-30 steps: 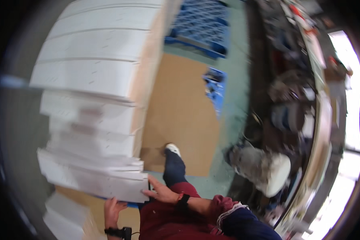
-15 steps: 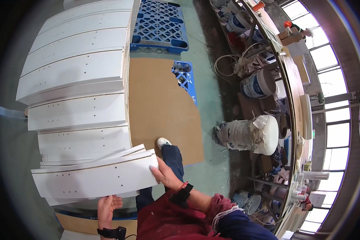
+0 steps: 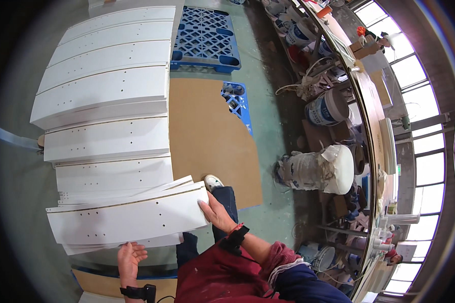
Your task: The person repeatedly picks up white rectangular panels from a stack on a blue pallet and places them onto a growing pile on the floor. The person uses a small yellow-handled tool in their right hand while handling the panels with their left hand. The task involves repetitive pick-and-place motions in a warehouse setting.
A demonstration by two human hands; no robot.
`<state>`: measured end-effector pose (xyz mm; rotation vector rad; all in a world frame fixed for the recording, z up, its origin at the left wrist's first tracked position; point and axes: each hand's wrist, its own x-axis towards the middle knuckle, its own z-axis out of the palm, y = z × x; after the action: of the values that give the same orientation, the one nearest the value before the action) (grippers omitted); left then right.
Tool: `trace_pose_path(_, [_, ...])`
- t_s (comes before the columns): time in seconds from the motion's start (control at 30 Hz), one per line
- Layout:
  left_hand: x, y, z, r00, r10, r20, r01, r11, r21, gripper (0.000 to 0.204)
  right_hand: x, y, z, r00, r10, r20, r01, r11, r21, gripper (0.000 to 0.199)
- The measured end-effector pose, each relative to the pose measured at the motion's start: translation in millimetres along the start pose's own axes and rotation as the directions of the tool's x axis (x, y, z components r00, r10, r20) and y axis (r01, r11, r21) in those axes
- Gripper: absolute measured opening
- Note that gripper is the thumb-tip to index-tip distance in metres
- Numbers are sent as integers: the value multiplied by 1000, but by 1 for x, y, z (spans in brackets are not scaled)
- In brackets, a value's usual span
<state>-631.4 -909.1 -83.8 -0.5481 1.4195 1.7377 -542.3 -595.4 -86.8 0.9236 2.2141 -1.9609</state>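
White panel (image 3: pixel 129 217), long and flat with small drilled holes, lies on top of a low stack near the person's knees, its right end slightly fanned over the boards beneath. The right hand (image 3: pixel 215 212) presses on that right end, fingers spread flat along the edge, so its grip is a loose hold on the panel rather than a fist. The left hand (image 3: pixel 130 255) sits at the near long edge of the same stack, palm up and fingers curled open, just touching the underside; its grip is released.

More stacks of white panels (image 3: pixel 106 91) run away in a row toward the top left. To their right a brown sheet of board (image 3: pixel 207 136) lies on the green floor (image 3: pixel 268 121), with blue plastic pallets (image 3: pixel 205 33) beyond it. A white sack-like bundle (image 3: pixel 316 169) and a round bucket with a blue band (image 3: pixel 326 108) stand along the cluttered wall under the windows (image 3: pixel 427 151).
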Motion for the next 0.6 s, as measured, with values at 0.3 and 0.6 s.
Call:
trace_pose_path(0.3, [1,3,-8,1000,10,-18,-11,1000,-24,30,1,-4,0,999,25,21,-25,1000,18,47])
trace_pose_path(0.6, [2,2,-10,1000,5,-12,-5,1000,-11,29,1,0,-1,1000,21,19,-21,1000,-8,47])
